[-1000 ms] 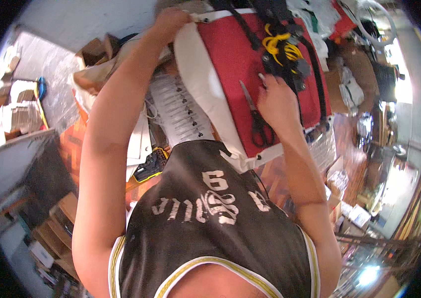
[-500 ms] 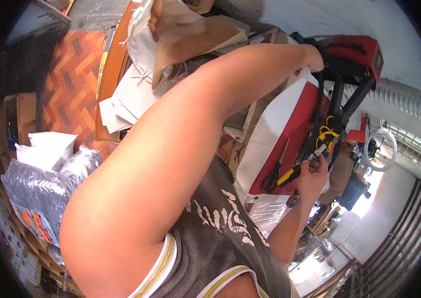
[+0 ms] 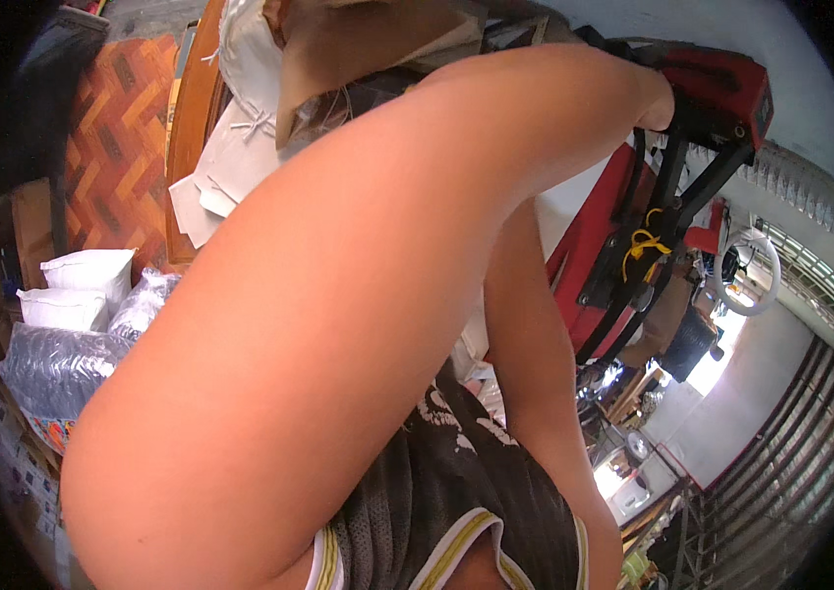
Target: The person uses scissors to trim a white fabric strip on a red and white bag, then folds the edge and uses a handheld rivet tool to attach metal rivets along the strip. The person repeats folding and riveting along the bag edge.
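Observation:
My left arm reaches across the view to the upper right. The visible part of my left hand (image 3: 659, 104) is against the black part of a red and black machine (image 3: 717, 93); its fingers are hidden. Below it, a red and white sheet or panel (image 3: 599, 265) lies beside the machine's black bars (image 3: 669, 172). A yellow cord (image 3: 647, 246) is tied around one of these bars. From the lower right, my right forearm (image 3: 533, 324) rises and passes behind my left arm, which covers my right hand and whatever it may hold.
Brown paper (image 3: 368, 54) and white sheets (image 3: 240, 147) are piled at the upper left, by a wooden edge (image 3: 191, 128). Plastic-wrapped dark bundles (image 3: 58, 364) and white packs (image 3: 87, 280) stand at the left. A white ring (image 3: 751, 273) is at the right.
My right hand has gone from beside the black bars, where it held a small tool, up and leftward behind my left arm. The yellow and black tool there is out of sight.

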Motion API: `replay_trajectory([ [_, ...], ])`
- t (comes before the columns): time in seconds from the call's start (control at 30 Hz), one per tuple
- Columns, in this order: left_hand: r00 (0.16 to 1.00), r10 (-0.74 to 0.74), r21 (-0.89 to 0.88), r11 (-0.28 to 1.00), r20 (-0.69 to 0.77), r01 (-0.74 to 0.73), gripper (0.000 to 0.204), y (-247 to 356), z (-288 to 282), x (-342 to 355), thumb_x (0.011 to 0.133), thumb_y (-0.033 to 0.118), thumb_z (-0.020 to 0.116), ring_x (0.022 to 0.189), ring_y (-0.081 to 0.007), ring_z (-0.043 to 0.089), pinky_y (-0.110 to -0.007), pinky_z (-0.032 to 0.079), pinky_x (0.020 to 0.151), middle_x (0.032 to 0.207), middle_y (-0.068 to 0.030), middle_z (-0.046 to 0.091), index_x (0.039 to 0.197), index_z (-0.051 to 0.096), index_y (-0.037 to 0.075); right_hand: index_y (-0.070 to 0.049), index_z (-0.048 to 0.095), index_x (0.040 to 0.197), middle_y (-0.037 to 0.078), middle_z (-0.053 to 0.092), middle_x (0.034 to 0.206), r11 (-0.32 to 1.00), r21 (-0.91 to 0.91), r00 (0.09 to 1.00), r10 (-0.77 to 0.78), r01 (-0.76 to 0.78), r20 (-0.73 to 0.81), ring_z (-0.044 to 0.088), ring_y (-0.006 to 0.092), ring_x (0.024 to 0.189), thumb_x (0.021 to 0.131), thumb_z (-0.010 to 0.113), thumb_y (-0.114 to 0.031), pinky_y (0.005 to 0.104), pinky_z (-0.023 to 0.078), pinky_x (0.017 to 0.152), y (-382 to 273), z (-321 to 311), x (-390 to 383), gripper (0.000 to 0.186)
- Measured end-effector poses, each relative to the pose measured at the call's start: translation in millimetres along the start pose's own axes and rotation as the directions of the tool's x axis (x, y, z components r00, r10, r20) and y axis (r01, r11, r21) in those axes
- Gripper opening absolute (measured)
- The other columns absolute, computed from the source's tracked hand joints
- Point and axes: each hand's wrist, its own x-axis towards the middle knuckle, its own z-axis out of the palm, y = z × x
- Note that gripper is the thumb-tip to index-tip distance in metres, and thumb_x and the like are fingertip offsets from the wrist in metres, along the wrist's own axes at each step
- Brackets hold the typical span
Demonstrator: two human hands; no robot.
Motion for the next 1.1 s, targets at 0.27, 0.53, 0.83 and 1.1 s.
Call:
replay_trajectory([
  [0.27,0.999,0.043,-0.022,0.999,-0.012,-0.043,0.039,3,1,-2,0.086,0.030,0.053,0.093,-0.0377,0.071,-0.049,0.056,0.082,0.107,-0.0202,0.072,0.104,0.075,0.004,-0.003,0.050,0.135,0.010,0.061,0.125,0.992,0.035,0.993,-0.117,0.117,-0.011,0.060,0.0241,0.110,0.095,0.062,-0.016,0.0411,0.050,0.091,-29,-2,40,0.044],
  [0.53,0.997,0.044,-0.039,0.998,-0.069,-0.047,0.043,8,-4,-12,0.091,0.034,0.049,0.095,-0.0393,0.070,-0.050,0.055,0.084,0.109,-0.0216,0.072,0.106,0.075,0.003,-0.004,0.052,0.133,0.010,0.061,0.126,0.987,0.014,0.987,-0.159,0.159,0.009,0.060,0.0255,0.110,0.095,0.059,-0.017,0.0444,0.050,0.092,-38,2,43,0.041],
  [0.83,0.935,-0.335,-0.485,0.840,-0.115,0.241,0.061,39,-8,-42,0.098,0.049,0.037,0.101,-0.0425,0.068,-0.051,0.052,0.088,0.114,-0.0231,0.070,0.112,0.073,0.002,-0.010,0.056,0.090,0.004,0.049,0.072,0.967,-0.234,0.979,0.051,-0.098,-0.199,0.048,0.0196,0.062,0.079,0.060,-0.026,0.0335,0.041,0.055,-112,-9,-100,0.020],
  [1.1,0.783,-0.623,-0.911,0.321,0.003,0.259,0.078,67,-9,-91,0.101,0.061,0.023,0.089,-0.0339,0.071,-0.047,0.056,0.083,0.092,-0.0205,0.071,0.103,0.072,0.001,-0.009,0.062,0.103,0.000,0.056,0.078,0.595,-0.804,0.929,-0.294,-0.007,-0.225,0.051,0.0109,0.058,0.094,0.070,-0.040,0.0268,0.043,0.046,-213,20,-27,0.033],
])
